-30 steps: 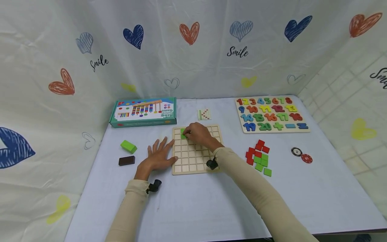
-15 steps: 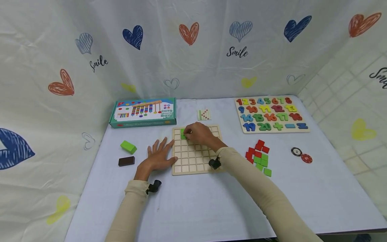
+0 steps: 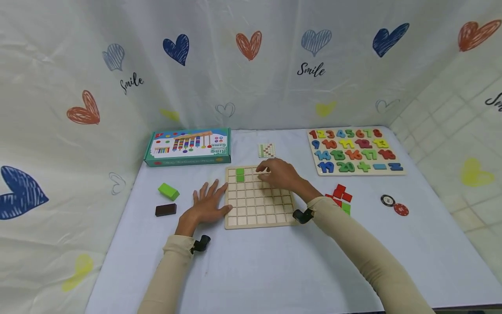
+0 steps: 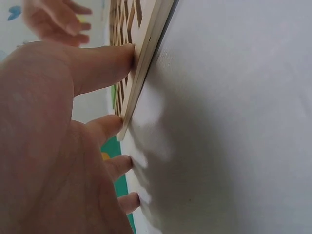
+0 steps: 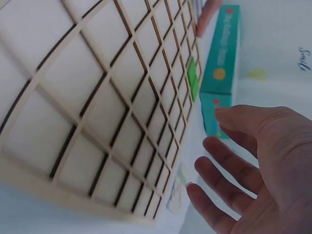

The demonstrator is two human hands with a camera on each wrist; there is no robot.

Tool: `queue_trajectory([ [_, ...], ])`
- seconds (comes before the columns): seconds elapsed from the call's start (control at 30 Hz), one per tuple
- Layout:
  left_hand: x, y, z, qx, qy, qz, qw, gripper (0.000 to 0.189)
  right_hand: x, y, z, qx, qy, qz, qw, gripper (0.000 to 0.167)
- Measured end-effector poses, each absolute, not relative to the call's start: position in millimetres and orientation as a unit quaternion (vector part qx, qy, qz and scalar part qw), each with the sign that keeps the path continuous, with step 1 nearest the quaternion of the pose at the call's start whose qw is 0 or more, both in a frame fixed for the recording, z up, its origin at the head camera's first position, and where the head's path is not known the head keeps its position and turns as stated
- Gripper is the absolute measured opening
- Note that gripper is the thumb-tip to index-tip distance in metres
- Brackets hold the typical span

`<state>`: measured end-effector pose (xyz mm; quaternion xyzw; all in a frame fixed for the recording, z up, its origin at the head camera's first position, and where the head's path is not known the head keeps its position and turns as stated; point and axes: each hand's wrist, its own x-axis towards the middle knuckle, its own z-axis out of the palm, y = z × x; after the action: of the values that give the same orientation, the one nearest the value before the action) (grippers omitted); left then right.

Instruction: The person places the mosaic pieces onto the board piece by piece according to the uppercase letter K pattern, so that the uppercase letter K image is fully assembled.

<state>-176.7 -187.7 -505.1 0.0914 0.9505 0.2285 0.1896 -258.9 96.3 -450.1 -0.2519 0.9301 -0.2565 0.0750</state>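
A square wooden grid board point(image 3: 251, 210) lies on the white-covered table. Two green square tiles point(image 3: 240, 178) sit in neighbouring cells of one column, near its far left corner. My left hand point(image 3: 205, 207) lies spread at the board's left side; in the left wrist view, its thumb point(image 4: 105, 66) and index fingertip touch the wooden edge. Over the far right part of the grid hovers my right hand point(image 3: 282, 174), fingers loosely bent and apart. Nothing is between those fingers point(image 5: 229, 158) in the right wrist view.
Loose red tiles point(image 3: 339, 191) and green tiles point(image 3: 346, 208) lie to the right, partly behind my right sleeve. Around the board are a pattern card point(image 3: 267, 150), a game box point(image 3: 188, 147), a number board point(image 3: 354, 150), a green block point(image 3: 168, 191), a dark block point(image 3: 165, 209) and two round chips point(image 3: 401, 209).
My right hand has let go of the green tile and moved right, away from the two green tiles, which now show fully. The left hand stays at the board's edge.
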Motion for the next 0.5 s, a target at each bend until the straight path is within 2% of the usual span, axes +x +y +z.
queue_trajectory([
  [0.23, -173.5, -186.2, -495.4, 0.096, 0.951, 0.227, 0.187, 0.081, -246.9, 152.4, -438.3, -0.243, 0.94, -0.233, 0.057, 0.027],
  [0.5, -172.0, -186.3, -498.6, 0.095, 0.95, 0.234, 0.185, 0.082, -220.8, 216.2, -432.6, -0.201, 0.955, -0.2, 0.087, 0.029],
])
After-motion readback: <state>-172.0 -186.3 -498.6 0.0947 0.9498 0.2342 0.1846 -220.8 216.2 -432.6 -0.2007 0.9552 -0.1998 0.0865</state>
